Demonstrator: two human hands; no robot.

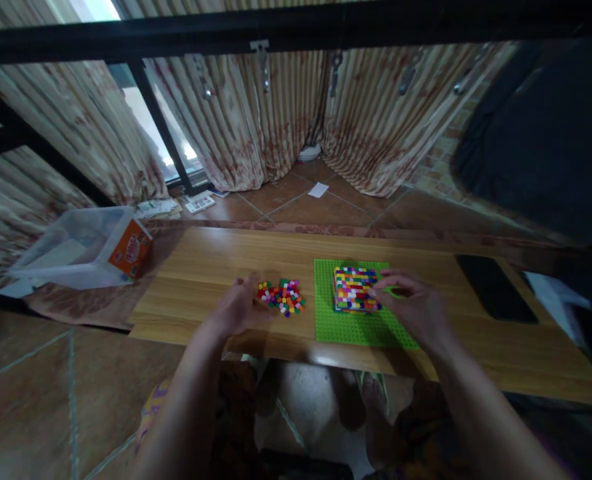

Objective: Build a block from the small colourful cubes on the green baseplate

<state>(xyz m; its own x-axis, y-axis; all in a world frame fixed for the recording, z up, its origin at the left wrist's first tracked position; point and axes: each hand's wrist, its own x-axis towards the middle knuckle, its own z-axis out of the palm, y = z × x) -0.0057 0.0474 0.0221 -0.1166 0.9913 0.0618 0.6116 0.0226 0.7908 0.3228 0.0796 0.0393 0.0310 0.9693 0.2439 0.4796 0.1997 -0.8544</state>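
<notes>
A green studded baseplate (326,328) lies on the wooden table, bearing a low rectangular build of multicoloured small bricks (355,291). My right hand (413,303) reaches over the build's right side, thumb and index finger closed together at its edge. Whatever those fingertips hold is too small to make out. To the left of the baseplate, a loose pile of small coloured bricks (283,297) rests on the wood. My left hand (241,307) is beside the pile's left edge, thumb and fingers apart, with nothing visible between them.
The long wooden table (201,267) runs across my front. A dark flat slab (496,288) lies toward its right end. Left of the table stands a clear plastic bin (81,247) with an orange label. Behind are a tiled floor, papers (199,203) and striped curtains (271,127).
</notes>
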